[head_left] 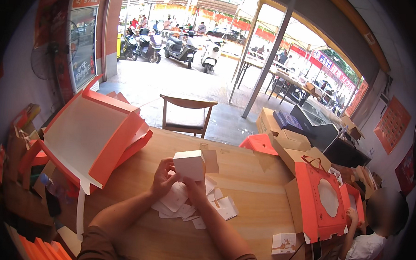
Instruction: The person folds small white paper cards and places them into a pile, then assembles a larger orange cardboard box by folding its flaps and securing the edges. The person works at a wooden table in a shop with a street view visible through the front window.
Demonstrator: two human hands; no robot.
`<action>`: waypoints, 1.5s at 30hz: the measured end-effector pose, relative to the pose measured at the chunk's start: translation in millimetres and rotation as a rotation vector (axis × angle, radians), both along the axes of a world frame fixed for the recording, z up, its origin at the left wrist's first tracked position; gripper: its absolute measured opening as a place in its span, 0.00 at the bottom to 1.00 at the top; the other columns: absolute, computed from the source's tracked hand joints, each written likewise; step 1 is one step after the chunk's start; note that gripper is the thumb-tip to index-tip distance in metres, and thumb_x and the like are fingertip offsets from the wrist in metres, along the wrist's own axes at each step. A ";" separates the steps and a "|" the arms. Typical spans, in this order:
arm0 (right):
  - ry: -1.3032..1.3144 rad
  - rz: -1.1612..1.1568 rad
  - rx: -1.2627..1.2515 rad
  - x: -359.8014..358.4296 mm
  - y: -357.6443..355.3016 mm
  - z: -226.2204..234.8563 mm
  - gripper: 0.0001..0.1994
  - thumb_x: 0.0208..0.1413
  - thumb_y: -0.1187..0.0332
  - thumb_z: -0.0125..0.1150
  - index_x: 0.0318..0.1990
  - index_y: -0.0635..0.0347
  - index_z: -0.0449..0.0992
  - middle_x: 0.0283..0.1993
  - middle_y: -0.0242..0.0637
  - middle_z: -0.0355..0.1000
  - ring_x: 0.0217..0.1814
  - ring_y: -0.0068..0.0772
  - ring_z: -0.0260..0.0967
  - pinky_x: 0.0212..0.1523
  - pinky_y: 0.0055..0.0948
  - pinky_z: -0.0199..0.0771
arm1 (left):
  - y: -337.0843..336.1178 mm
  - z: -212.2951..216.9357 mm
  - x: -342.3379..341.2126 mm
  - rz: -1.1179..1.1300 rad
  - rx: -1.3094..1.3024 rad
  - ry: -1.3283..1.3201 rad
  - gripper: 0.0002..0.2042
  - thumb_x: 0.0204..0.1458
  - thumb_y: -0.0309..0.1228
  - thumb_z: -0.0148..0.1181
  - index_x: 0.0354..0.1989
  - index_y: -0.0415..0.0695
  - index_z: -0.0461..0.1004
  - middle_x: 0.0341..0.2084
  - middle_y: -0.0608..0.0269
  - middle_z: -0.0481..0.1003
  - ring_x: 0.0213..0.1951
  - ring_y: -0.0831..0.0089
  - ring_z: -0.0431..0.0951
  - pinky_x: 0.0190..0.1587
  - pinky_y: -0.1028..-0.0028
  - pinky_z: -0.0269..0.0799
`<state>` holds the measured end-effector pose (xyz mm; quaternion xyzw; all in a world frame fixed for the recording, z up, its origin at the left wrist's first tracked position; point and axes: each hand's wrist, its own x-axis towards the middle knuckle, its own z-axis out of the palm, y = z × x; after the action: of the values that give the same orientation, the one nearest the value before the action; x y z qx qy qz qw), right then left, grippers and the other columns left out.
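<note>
A small white cardboard box, with a flap standing out on its right, is held above the wooden table in both hands. My left hand grips its left side, fingers bent around the edge. Lower down, my right hand holds it from beneath and the near side; part of that hand's fingers is hidden by the box. Under my hands lies a loose pile of flat white carton blanks, some with a printed pattern. A closed white box with an orange print stands near the table's right front edge.
Large red-and-white open boxes crowd the table's left side. On the right are a red gift box with a round window and brown cartons. A person sits at far right. A chair stands beyond the wooden table.
</note>
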<state>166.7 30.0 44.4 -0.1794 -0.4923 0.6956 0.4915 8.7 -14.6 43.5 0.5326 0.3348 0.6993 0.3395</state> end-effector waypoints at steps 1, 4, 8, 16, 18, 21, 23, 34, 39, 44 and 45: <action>0.006 0.000 -0.007 -0.5 -0.9 1.4 0.16 0.62 0.74 0.66 0.56 0.65 0.78 0.51 0.36 0.80 0.54 0.28 0.77 0.55 0.30 0.78 | 0.1 -0.2 0.8 -0.008 -0.010 -0.005 0.28 0.62 0.26 0.67 0.68 0.41 0.62 0.53 0.59 0.73 0.49 0.75 0.76 0.46 0.75 0.81; 0.001 -0.002 -0.009 -0.3 -2.2 2.4 0.15 0.62 0.75 0.66 0.56 0.65 0.79 0.51 0.36 0.80 0.53 0.28 0.78 0.54 0.30 0.78 | -0.5 1.9 1.5 -0.042 -0.052 -0.020 0.28 0.61 0.29 0.69 0.66 0.39 0.62 0.56 0.58 0.73 0.54 0.72 0.75 0.51 0.72 0.80; -0.021 0.002 0.010 1.9 -0.6 -2.3 0.15 0.62 0.75 0.65 0.56 0.66 0.78 0.50 0.37 0.80 0.52 0.29 0.78 0.53 0.30 0.79 | -2.5 6.4 0.2 -0.084 -0.123 -0.062 0.31 0.60 0.35 0.71 0.66 0.38 0.62 0.60 0.54 0.72 0.62 0.67 0.72 0.62 0.65 0.72; -0.021 0.020 -0.006 0.4 -2.1 0.9 0.16 0.61 0.76 0.65 0.56 0.65 0.78 0.51 0.37 0.80 0.54 0.29 0.78 0.53 0.31 0.79 | -1.0 3.7 -4.0 -0.112 -0.175 -0.099 0.31 0.57 0.36 0.73 0.65 0.39 0.64 0.57 0.56 0.75 0.59 0.69 0.74 0.60 0.68 0.72; -0.036 0.030 0.008 1.9 -1.7 -1.4 0.16 0.61 0.76 0.65 0.57 0.65 0.78 0.51 0.37 0.80 0.54 0.30 0.78 0.54 0.31 0.79 | -1.9 2.6 -4.8 -0.133 -0.185 -0.132 0.31 0.57 0.36 0.73 0.65 0.38 0.65 0.55 0.58 0.76 0.57 0.71 0.76 0.58 0.70 0.73; -0.068 0.015 -0.008 3.1 -2.1 -5.3 0.16 0.61 0.76 0.65 0.57 0.65 0.78 0.52 0.37 0.80 0.55 0.30 0.77 0.54 0.32 0.79 | 0.9 3.9 -8.7 -0.226 -0.186 -0.144 0.31 0.57 0.37 0.73 0.64 0.37 0.67 0.53 0.59 0.78 0.53 0.73 0.78 0.56 0.71 0.73; -0.129 -0.008 -0.026 4.3 -1.0 -9.5 0.17 0.61 0.76 0.65 0.57 0.64 0.78 0.52 0.36 0.80 0.55 0.30 0.77 0.54 0.31 0.79 | 0.7 5.1 -8.5 -0.212 -0.194 -0.138 0.30 0.58 0.38 0.72 0.64 0.37 0.68 0.53 0.60 0.79 0.53 0.73 0.78 0.57 0.71 0.73; 0.091 -0.021 -0.175 1.4 -3.9 -9.2 0.20 0.70 0.67 0.61 0.66 0.62 0.70 0.60 0.39 0.75 0.62 0.32 0.73 0.59 0.34 0.76 | 0.4 3.4 -7.6 -0.213 -0.266 -0.126 0.31 0.56 0.31 0.75 0.66 0.39 0.67 0.57 0.57 0.78 0.59 0.70 0.79 0.62 0.65 0.76; 0.185 -0.045 -0.194 -3.1 -0.9 -9.9 0.23 0.71 0.67 0.62 0.68 0.63 0.66 0.63 0.43 0.73 0.66 0.40 0.72 0.65 0.41 0.77 | 5.2 -13.6 -11.9 -0.049 -0.319 -0.076 0.19 0.55 0.28 0.75 0.54 0.39 0.77 0.47 0.60 0.83 0.50 0.73 0.83 0.56 0.65 0.80; 0.191 -0.014 -0.194 -0.4 -3.1 1.6 0.25 0.72 0.67 0.61 0.71 0.62 0.62 0.66 0.44 0.70 0.68 0.44 0.71 0.68 0.46 0.76 | 5.4 -18.1 -9.6 -0.003 -0.179 -0.283 0.08 0.63 0.33 0.67 0.41 0.41 0.79 0.35 0.67 0.82 0.36 0.79 0.81 0.40 0.75 0.78; 0.180 -0.003 -0.181 -1.6 -3.9 1.8 0.26 0.72 0.66 0.61 0.72 0.61 0.62 0.67 0.44 0.69 0.69 0.43 0.70 0.68 0.46 0.76 | 8.6 -33.6 -15.6 -0.047 -0.090 -0.382 0.09 0.65 0.35 0.65 0.39 0.41 0.79 0.33 0.69 0.81 0.34 0.81 0.79 0.36 0.78 0.76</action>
<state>165.1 26.1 46.3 -0.1606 -0.3812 0.7498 0.5164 -6.9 -6.0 9.9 0.3821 0.2827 0.7638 0.4367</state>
